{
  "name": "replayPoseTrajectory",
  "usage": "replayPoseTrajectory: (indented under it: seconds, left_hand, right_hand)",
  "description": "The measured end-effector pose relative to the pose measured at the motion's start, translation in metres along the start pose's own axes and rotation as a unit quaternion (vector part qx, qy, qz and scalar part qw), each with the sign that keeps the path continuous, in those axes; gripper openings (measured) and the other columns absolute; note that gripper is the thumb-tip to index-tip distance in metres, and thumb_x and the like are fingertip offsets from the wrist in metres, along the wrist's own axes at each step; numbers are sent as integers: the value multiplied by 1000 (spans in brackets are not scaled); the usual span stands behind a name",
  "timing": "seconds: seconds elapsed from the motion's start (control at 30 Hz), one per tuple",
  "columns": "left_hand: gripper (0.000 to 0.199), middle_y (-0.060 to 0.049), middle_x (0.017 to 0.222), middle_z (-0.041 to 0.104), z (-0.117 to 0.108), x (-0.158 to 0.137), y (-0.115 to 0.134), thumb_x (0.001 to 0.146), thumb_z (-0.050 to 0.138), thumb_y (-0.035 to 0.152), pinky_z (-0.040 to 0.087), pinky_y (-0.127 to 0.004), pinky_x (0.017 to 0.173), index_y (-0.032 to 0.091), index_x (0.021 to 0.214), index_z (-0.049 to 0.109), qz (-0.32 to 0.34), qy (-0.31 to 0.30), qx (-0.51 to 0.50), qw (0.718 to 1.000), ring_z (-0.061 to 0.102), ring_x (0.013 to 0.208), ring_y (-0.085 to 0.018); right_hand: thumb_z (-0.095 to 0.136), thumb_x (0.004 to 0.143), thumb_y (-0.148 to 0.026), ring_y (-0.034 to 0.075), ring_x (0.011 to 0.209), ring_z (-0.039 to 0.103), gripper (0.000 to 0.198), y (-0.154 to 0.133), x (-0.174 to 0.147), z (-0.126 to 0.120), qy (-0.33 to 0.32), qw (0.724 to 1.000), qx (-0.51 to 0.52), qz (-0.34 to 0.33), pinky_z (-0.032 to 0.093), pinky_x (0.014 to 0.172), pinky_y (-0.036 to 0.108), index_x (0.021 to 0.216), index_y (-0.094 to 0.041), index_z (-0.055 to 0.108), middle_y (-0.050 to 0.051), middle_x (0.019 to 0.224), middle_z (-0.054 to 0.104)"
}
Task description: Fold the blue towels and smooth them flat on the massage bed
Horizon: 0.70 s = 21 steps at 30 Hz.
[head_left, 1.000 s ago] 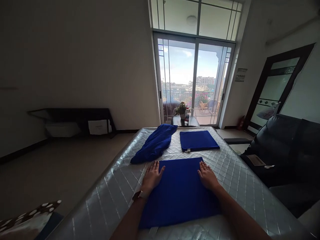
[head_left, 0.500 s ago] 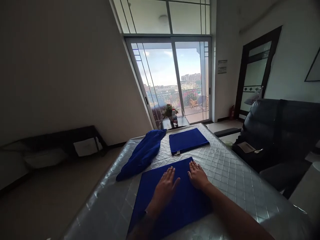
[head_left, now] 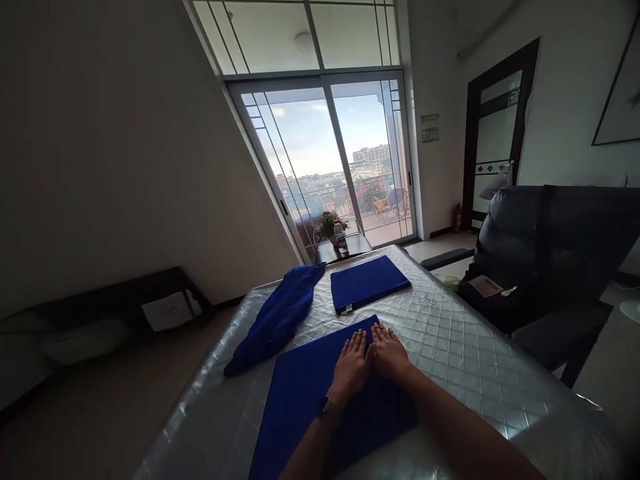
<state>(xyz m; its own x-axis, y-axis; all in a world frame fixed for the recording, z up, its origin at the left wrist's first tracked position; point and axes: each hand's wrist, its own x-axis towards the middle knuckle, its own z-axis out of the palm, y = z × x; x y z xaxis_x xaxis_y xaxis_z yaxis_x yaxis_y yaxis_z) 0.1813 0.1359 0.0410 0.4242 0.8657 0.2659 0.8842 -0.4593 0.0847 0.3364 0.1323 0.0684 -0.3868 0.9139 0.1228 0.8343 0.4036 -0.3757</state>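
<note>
A blue cloth (head_left: pixel 295 400) lies spread flat in front of me, its far edge close to my fingertips. My left hand (head_left: pixel 351 363) rests flat on it with the fingers stretched out. Beside it, my right hand (head_left: pixel 390 352) also lies flat near the cloth's far right corner, and the two thumbs meet or nearly meet. Neither hand grips anything. Beyond them sits a neatly folded blue cloth (head_left: pixel 371 281) with a small white tag at its near edge. A crumpled blue cloth (head_left: pixel 277 317) is stretched out to the left.
The quilted silvery surface (head_left: pixel 475 373) bears all the cloths. Past its far end, a small dark table (head_left: pixel 357 245) holds a potted plant (head_left: pixel 327 225) and a bottle (head_left: pixel 341 237). A black armchair (head_left: pixel 555 247) stands at right, with a paper on its seat.
My left hand has slid right and forward across the cloth, up against my right hand. The right hand stays near the far corner. The camera view has shifted slightly.
</note>
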Motion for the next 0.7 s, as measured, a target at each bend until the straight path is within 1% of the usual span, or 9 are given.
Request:
replayPoseTrajectory:
  seconds: [0.07, 0.13, 0.3, 0.37, 0.43, 0.53, 0.6, 0.7]
  left_hand:
    - [58, -15, 162, 41, -3, -13, -13, 104, 24, 43, 34, -54, 123, 22, 158, 30, -17, -6, 25, 1000, 31, 153, -27]
    - [57, -15, 162, 40, -9, -26, -31, 104, 25, 41, 35, -53, 123, 21, 156, 33, -54, -19, 53, 997, 32, 153, -27]
    - [55, -15, 163, 39, -31, -64, -89, 103, 21, 33, 33, -52, 123, 21, 153, 40, -123, -52, 116, 984, 32, 153, -27]
    - [57, -15, 163, 40, -40, -80, -110, 103, 21, 36, 33, -51, 123, 19, 153, 41, -175, -60, 119, 975, 33, 152, -27]
    - [64, -15, 162, 40, -49, -94, -125, 102, 18, 44, 33, -47, 123, 13, 153, 40, -228, -55, 114, 966, 35, 152, -27]
    - [78, -18, 161, 40, -55, -106, -135, 100, 8, 55, 33, -43, 123, 5, 152, 39, -274, -37, 105, 955, 36, 151, -29]
    - [85, -18, 161, 40, -56, -109, -136, 98, 5, 60, 34, -44, 122, 4, 152, 39, -287, -28, 98, 952, 37, 150, -30]
    - [88, -20, 160, 40, -54, -108, -135, 97, 7, 65, 37, -46, 121, 4, 151, 40, -295, -14, 86, 951, 39, 149, -31]
  right_hand:
    - [22, 100, -35, 24, 157, 14, 66, -2, 0, -1, 1, 1000, 13, 23, 14, 128, 45, 158, -3, 25, 16, 167, 20]
    - [19, 101, -37, 23, 157, 14, 67, -4, 1, -3, 1, 999, 21, 35, 14, 128, 45, 158, -2, 24, 16, 168, 20]
    - [18, 101, -37, 22, 157, 13, 66, -7, 1, -5, -7, 999, 13, 39, 13, 128, 44, 158, -5, 24, 14, 168, 20]
    - [18, 100, -37, 22, 157, 13, 67, -7, 1, -6, -8, 999, 9, 40, 13, 128, 43, 158, -5, 24, 14, 168, 19]
    - [17, 100, -37, 22, 157, 12, 67, -7, 1, -6, -10, 999, 6, 41, 13, 128, 43, 158, -4, 24, 14, 168, 19]
    - [18, 100, -38, 22, 158, 12, 68, -8, 2, -5, -14, 999, 4, 44, 12, 128, 42, 158, -4, 23, 14, 168, 19]
    - [17, 101, -39, 21, 158, 12, 68, -8, 3, -5, -17, 999, 1, 45, 11, 128, 41, 158, -4, 22, 13, 169, 19]
    - [15, 101, -40, 21, 157, 12, 68, -9, 3, -4, -19, 999, -9, 45, 11, 128, 41, 159, -5, 22, 13, 169, 19]
